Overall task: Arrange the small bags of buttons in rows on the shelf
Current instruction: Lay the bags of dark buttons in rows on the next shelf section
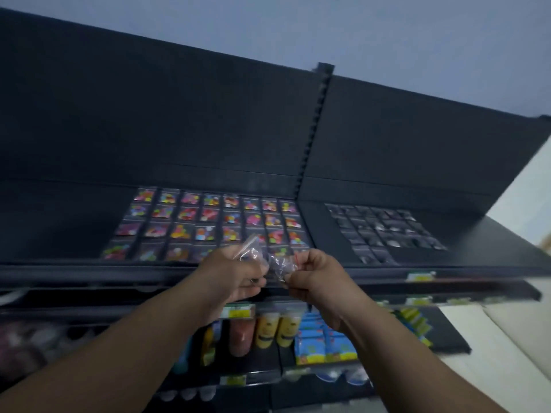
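A: Where do things stand on the shelf [59, 228]?

B: Starting at the left end, there's a bare stretch, then a block of colourful bags [208, 225] of buttons lying flat in neat rows from the back wall to the front edge.

A: And the hands?

B: They're in front of the front edge, near the middle. The left hand [235, 275] has its fingers curled and pinches one side of some small clear bags [280, 263]. The right hand [313, 278], also curled, pinches the other side. They're held in the air, not on the shelf. It's too blurred to count them or see what's inside.

A: Further right?

B: Past the upright divider there's a second block, dark bags [384, 228] with silvery contents. Its rows look shorter toward the front edge.

A: So which step is this?

B: I'd say they're separating one bag from the bunch before laying it down. The next move needs one bag freed, then set flat and square in line with a front row. Which block it joins depends on the buttons.

A: Any writing?

B: None I can read. The price tags [238, 311] on the lower shelf edges are blurred. Below them, yellow tubes [268, 329] show a smiley face, and the print on the blue packets [325, 344] is too soft.
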